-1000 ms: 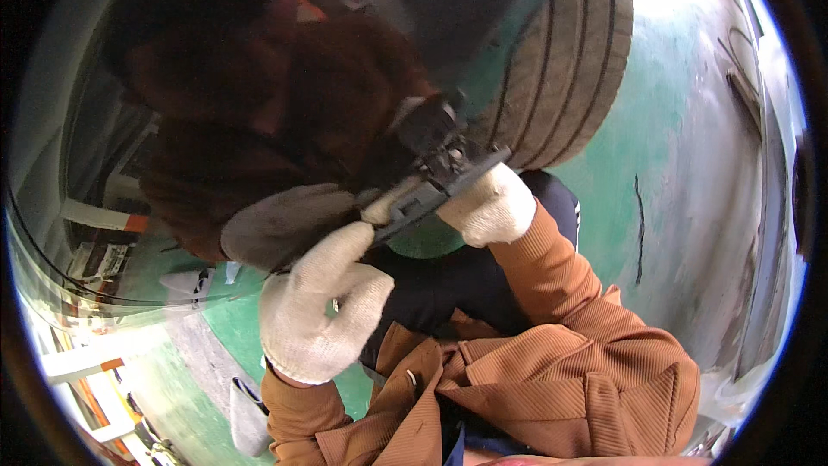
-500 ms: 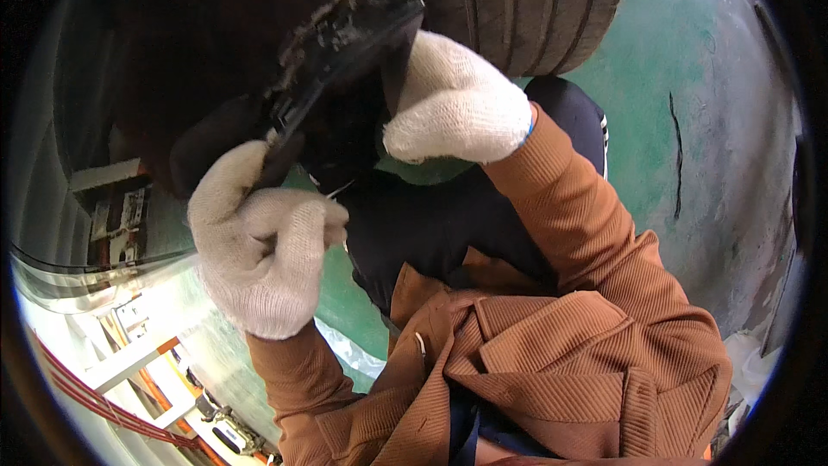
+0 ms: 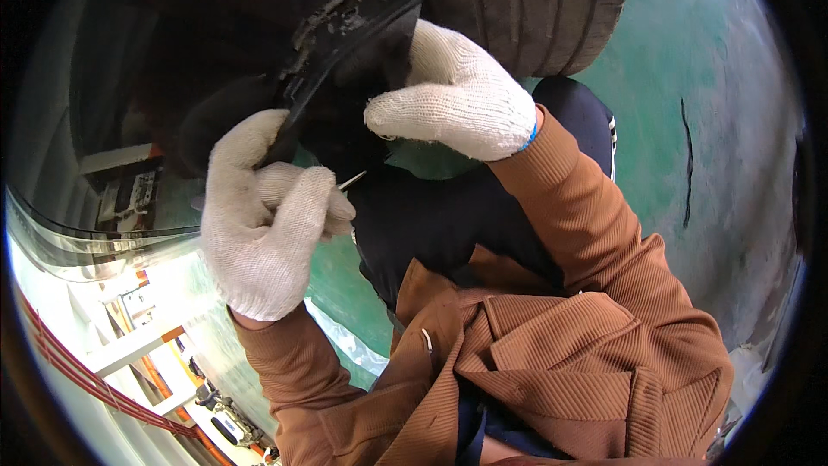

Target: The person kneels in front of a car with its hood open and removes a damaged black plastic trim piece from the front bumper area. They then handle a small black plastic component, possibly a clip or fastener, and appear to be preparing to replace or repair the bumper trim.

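My left hand (image 3: 267,216), in a white knitted glove, has its thumb and fingers curled together. A thin, pale, pointed tool (image 3: 352,181) sticks out between them; the rest of it is hidden in the glove. The extended index finger touches the lower end of a black plastic panel (image 3: 345,56), whose edge is caked with grey dirt. My right hand (image 3: 461,99), gloved too, holds the panel's right side. Its fingers go partly out of sight behind the panel, and the thumb lies bent below it.
A tyre (image 3: 539,4) stands just beyond my right hand. Dark, glossy bodywork (image 3: 112,138) fills the left side and reflects the room. My knee (image 3: 573,108) rests over the green floor (image 3: 664,43), where a dark crack (image 3: 686,164) runs. Red lines (image 3: 78,375) pass at lower left.
My left hand has moved slightly up and right, and more of the pointed tool shows. My right thumb has shifted left and up, closer to the panel.
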Tool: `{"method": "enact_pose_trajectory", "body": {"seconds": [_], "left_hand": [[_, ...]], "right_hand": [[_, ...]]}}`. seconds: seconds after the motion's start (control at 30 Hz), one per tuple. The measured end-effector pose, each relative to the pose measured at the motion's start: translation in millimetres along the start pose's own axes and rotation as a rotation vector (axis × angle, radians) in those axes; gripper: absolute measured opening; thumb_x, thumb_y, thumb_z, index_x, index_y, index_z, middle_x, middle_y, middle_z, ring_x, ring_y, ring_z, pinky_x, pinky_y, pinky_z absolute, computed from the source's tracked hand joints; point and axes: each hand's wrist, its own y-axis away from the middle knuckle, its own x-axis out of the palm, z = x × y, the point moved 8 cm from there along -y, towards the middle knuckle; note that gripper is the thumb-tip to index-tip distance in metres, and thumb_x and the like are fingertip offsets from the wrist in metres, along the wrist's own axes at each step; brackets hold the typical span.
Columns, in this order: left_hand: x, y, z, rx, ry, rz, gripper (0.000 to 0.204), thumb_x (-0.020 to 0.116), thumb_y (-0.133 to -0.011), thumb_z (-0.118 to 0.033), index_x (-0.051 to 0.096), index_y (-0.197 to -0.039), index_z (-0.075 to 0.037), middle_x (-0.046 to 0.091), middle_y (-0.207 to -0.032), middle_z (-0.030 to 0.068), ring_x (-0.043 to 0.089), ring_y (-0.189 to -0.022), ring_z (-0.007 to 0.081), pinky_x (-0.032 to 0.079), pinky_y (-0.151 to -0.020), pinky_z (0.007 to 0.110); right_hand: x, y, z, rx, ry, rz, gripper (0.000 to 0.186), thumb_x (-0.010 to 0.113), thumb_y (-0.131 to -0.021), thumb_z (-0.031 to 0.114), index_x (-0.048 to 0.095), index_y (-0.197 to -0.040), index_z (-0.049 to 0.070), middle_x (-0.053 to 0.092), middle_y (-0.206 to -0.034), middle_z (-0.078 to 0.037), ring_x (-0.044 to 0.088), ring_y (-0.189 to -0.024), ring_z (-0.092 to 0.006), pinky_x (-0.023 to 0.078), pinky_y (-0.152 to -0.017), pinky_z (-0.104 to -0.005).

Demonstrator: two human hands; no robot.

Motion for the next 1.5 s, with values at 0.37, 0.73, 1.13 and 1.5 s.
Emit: {"method": "enact_pose_trajectory", "body": {"seconds": [0.37, 0.73, 1.13, 1.5], "left_hand": [[4.2, -0.6, -8.4, -0.045, 0.003, 0.026, 0.047, 0.072, -0.095, -0.006, 0.058, -0.139, 0.002, 0.077, -0.079, 0.0078, 0.071, -0.065, 0.0113, 0.056, -0.062, 0.025], [6.8, -6.4, -15.4, 0.061, -0.141, 0.082, 0.039, 0.067, -0.097, -0.008, 0.058, -0.132, 0.004, 0.074, -0.074, 0.0097, 0.069, -0.062, 0.0128, 0.055, -0.060, 0.025], [15.3, 1.1, -5.4, -0.202, 0.560, 0.133, 0.045, 0.055, -0.100, -0.006, 0.043, -0.139, 0.013, 0.075, -0.090, 0.0195, 0.066, -0.061, 0.0138, 0.053, -0.054, 0.022], [-8.5, 0.7, -22.5, -0.114, 0.123, 0.233, 0.046, 0.057, -0.100, -0.005, 0.055, -0.145, 0.004, 0.076, -0.088, 0.0122, 0.062, -0.062, 0.0073, 0.049, -0.056, 0.021]], "right_hand": [[-4.3, 13.3, 1.8, 0.177, 0.037, -0.112, 0.047, 0.076, -0.093, 0.011, 0.060, -0.134, -0.005, 0.069, -0.124, -0.010, 0.063, -0.110, -0.0180, 0.052, -0.102, -0.0348], [-15.0, 28.9, -11.4, 0.269, 0.083, -0.195, 0.044, 0.078, -0.094, 0.008, 0.061, -0.134, 0.000, 0.069, -0.124, -0.009, 0.064, -0.111, -0.0178, 0.054, -0.101, -0.0349], [-13.7, 28.8, -16.8, 0.255, 0.019, -0.134, 0.042, 0.076, -0.095, 0.004, 0.061, -0.134, 0.001, 0.069, -0.122, -0.009, 0.065, -0.109, -0.0167, 0.055, -0.097, -0.0342], [-10.3, 25.9, -10.2, 0.233, 0.063, -0.150, 0.038, 0.076, -0.096, 0.008, 0.062, -0.130, 0.000, 0.070, -0.118, -0.009, 0.066, -0.105, -0.0169, 0.055, -0.096, -0.0336]]}}
